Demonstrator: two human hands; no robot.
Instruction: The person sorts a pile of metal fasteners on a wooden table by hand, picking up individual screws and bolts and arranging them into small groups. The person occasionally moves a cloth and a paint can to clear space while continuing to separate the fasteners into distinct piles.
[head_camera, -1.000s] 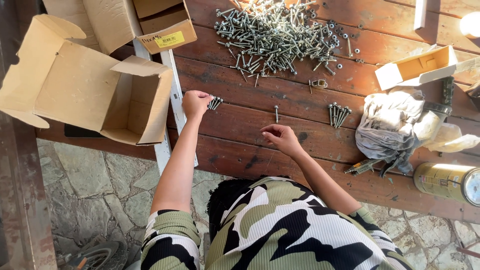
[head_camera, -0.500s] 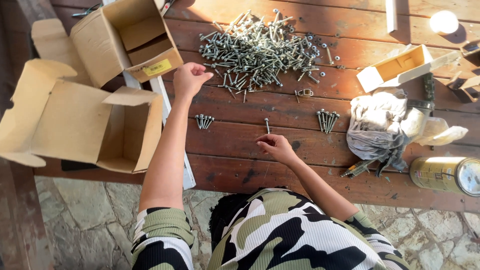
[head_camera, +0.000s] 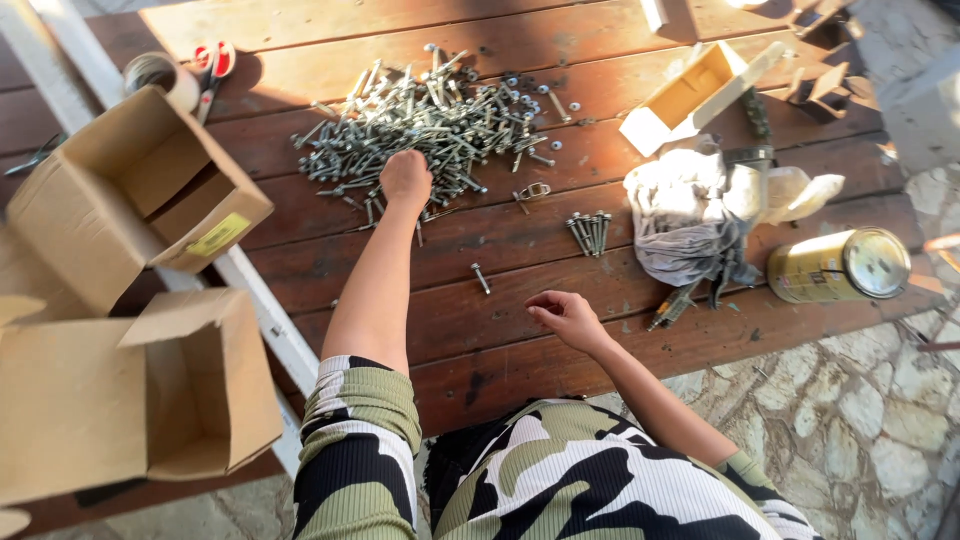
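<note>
Left hand (head_camera: 406, 178) perhaps clenched in screw pile (head_camera: 430, 115), brown plank table (head_camera: 520, 345), stone floor (head_camera: 860, 420)

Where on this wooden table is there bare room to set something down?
Free: the planks between the single screw and right hand, and the far strip beyond the screw pile. Crowded: the pile under the left hand, and around the rag and can.

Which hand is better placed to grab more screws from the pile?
Left, probably. The left hand is already on the screw pile; the right hand rests near the table's front edge, well short of it.
</note>
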